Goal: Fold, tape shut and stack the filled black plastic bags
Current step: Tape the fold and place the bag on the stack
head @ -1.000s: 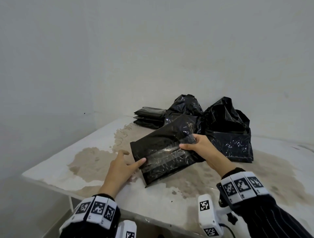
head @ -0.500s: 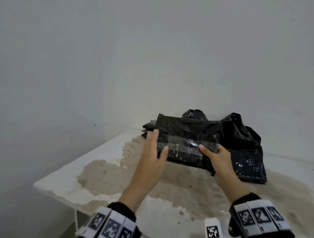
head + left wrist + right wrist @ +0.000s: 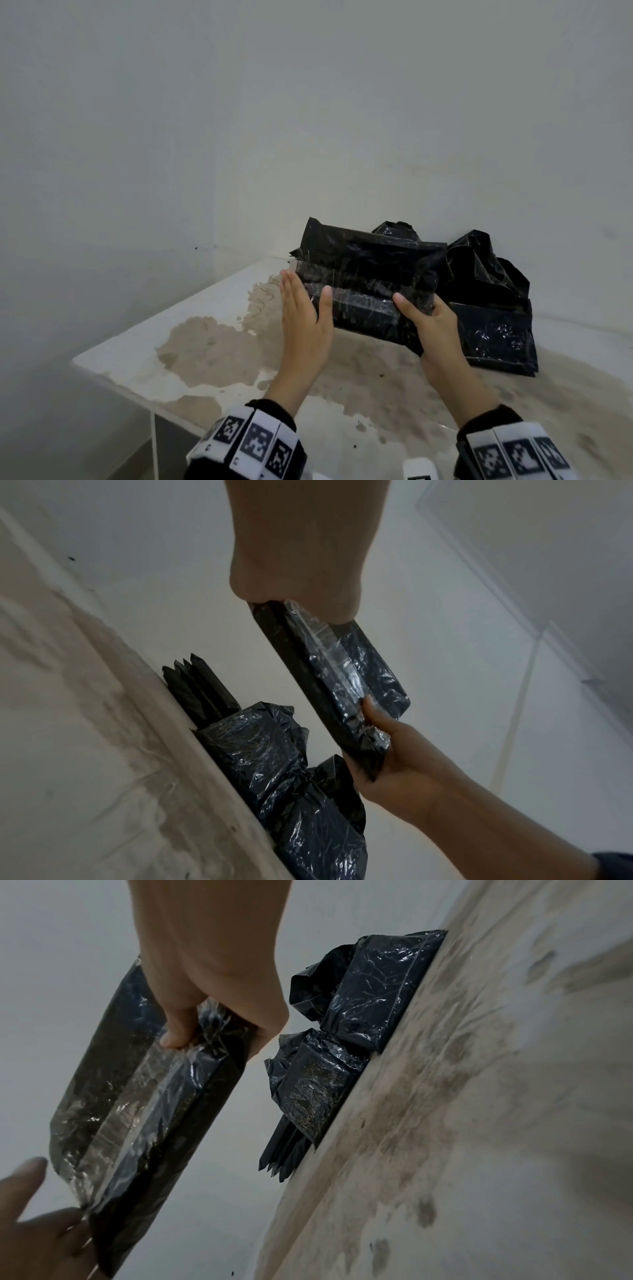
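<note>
Now lifted off the table (image 3: 212, 346) | taped bag (image 3: 366, 281) held midair; right hand (image 3: 435, 329) grips one end, left hand (image 3: 305, 318) flat-fingered against other | heading to stack (image 3: 200, 688).

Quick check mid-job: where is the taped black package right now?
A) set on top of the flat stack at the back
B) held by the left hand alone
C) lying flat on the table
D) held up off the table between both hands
D: the taped package hangs clear above the table, with the left hand flat against one end and the right hand gripping the other.
</note>
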